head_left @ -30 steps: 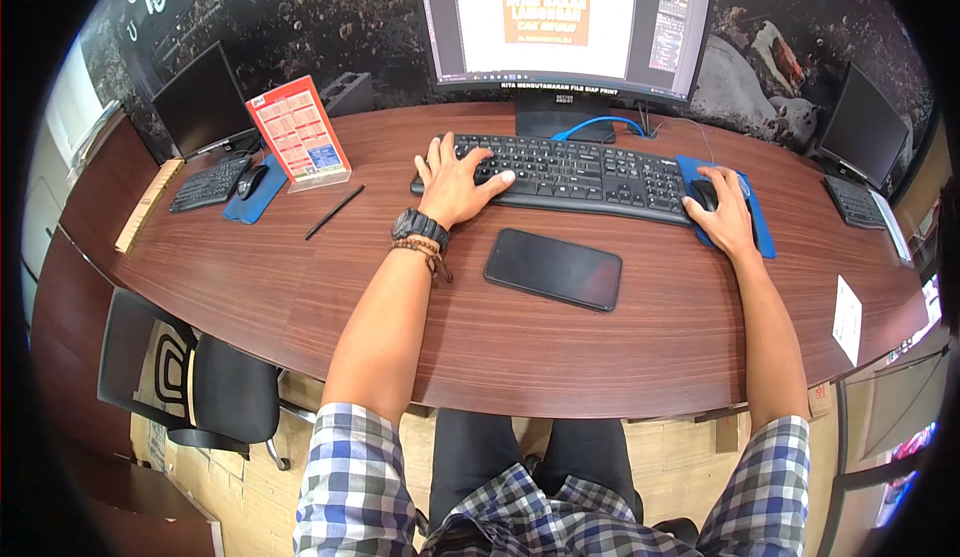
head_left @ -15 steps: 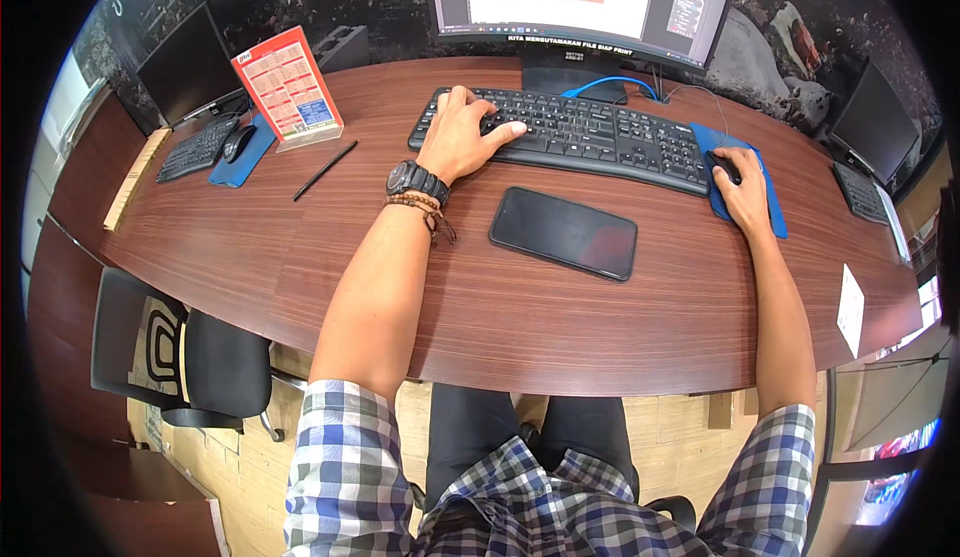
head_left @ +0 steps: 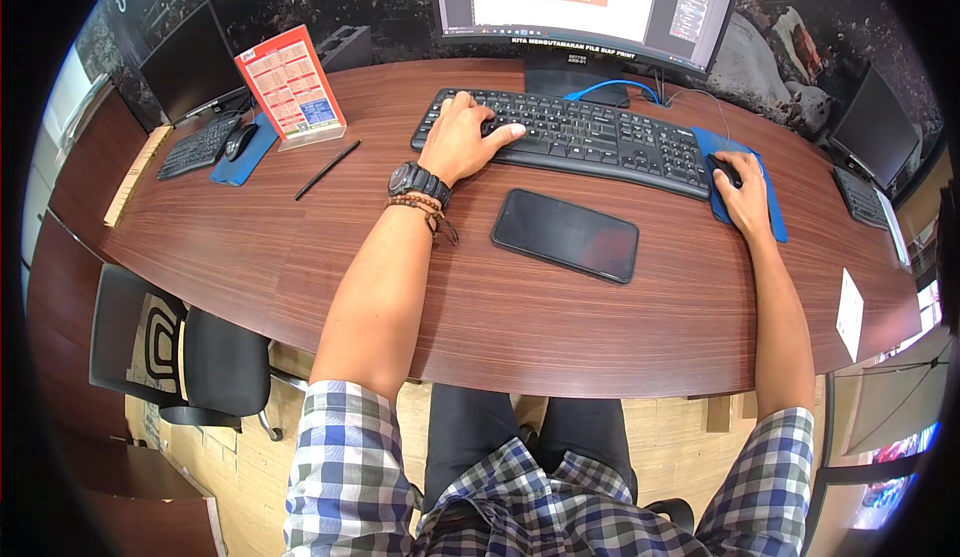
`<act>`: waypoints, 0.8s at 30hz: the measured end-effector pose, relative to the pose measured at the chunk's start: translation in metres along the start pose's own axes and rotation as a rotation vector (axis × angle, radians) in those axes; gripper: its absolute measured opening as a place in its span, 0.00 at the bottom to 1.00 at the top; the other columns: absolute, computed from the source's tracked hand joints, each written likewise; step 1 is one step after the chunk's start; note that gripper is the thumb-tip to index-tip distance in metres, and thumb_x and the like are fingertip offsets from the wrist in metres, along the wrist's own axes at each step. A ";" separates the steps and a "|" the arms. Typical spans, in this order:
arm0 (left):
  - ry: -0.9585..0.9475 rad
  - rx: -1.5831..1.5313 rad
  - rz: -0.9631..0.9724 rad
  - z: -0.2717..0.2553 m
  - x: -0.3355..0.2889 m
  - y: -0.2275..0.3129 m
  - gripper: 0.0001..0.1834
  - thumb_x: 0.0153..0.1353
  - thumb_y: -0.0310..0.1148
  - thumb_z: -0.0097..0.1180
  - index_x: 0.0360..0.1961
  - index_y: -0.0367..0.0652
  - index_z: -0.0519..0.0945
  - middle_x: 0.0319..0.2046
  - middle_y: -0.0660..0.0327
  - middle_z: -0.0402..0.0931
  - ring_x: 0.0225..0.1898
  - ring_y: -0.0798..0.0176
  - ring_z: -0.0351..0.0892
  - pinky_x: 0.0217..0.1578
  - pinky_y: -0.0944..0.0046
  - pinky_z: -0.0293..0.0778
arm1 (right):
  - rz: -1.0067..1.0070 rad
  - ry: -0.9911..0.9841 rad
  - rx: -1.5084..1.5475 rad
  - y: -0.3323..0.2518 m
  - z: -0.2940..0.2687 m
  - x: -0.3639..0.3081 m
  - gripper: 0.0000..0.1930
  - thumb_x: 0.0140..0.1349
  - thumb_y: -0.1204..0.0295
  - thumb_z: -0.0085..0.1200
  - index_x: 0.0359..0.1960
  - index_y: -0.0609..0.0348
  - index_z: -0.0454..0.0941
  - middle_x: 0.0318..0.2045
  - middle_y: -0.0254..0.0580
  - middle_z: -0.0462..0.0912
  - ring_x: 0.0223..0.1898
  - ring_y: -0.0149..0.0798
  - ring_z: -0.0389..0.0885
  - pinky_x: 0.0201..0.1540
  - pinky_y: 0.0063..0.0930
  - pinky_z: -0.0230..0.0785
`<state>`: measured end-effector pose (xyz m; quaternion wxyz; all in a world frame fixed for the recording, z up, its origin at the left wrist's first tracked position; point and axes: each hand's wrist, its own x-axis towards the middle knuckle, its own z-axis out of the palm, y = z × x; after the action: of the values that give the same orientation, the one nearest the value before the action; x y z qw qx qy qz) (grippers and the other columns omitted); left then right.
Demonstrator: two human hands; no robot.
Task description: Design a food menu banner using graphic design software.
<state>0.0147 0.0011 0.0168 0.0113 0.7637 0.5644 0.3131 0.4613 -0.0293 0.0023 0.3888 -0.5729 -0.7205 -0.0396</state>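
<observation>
My left hand [head_left: 460,141] rests on the left end of a black keyboard [head_left: 590,135], its fingers bent over the keys and its thumb stretched out to the right. A dark watch and beaded bracelets circle that wrist. At the keyboard's right end, my right hand [head_left: 741,193] is closed over a black computer mouse [head_left: 722,169], which it partly hides. The mouse sits on a blue mouse pad [head_left: 775,219]. Between my forearms a black smartphone [head_left: 565,236] lies face up, its screen dark.
Behind the keyboard stands a lit monitor [head_left: 560,2] with a blue cable. To the left are a red-and-white card in a stand [head_left: 292,85], a black pen [head_left: 327,170] and a second computer setup. A white paper [head_left: 850,314] lies near the right edge. An office chair [head_left: 190,357] stands front left.
The view has shifted very slightly. Both hands keep their places on the keyboard and the mouse.
</observation>
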 end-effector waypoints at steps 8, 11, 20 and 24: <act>-0.006 -0.006 0.001 0.000 0.001 -0.001 0.38 0.57 0.61 0.62 0.48 0.31 0.83 0.52 0.47 0.73 0.58 0.47 0.69 0.59 0.52 0.69 | 0.000 0.002 -0.005 0.001 0.000 0.002 0.15 0.58 0.69 0.58 0.47 0.59 0.82 0.48 0.49 0.78 0.53 0.51 0.77 0.58 0.39 0.67; 0.015 0.014 0.036 -0.001 -0.001 -0.001 0.35 0.60 0.59 0.60 0.48 0.32 0.83 0.49 0.48 0.74 0.55 0.46 0.70 0.58 0.52 0.68 | -0.020 0.044 -0.004 -0.012 -0.001 0.001 0.15 0.57 0.69 0.58 0.46 0.58 0.82 0.50 0.49 0.77 0.55 0.52 0.75 0.60 0.40 0.66; 0.022 0.142 -0.024 -0.011 -0.012 0.005 0.36 0.57 0.61 0.62 0.50 0.36 0.83 0.51 0.48 0.71 0.56 0.46 0.67 0.58 0.47 0.68 | -0.263 -0.154 0.056 -0.103 0.044 0.036 0.11 0.56 0.72 0.57 0.40 0.55 0.84 0.50 0.46 0.77 0.62 0.53 0.65 0.66 0.46 0.59; 0.037 0.126 -0.039 -0.007 -0.011 0.007 0.38 0.56 0.62 0.63 0.51 0.36 0.83 0.52 0.47 0.70 0.56 0.44 0.66 0.57 0.47 0.68 | -0.240 -0.235 0.081 -0.129 0.079 0.045 0.10 0.57 0.73 0.54 0.39 0.53 0.85 0.49 0.44 0.77 0.61 0.51 0.65 0.66 0.43 0.60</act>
<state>0.0150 -0.0132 0.0201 -0.0411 0.7459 0.5978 0.2909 0.3085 0.0027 0.0245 0.3169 -0.4674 -0.8252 0.0106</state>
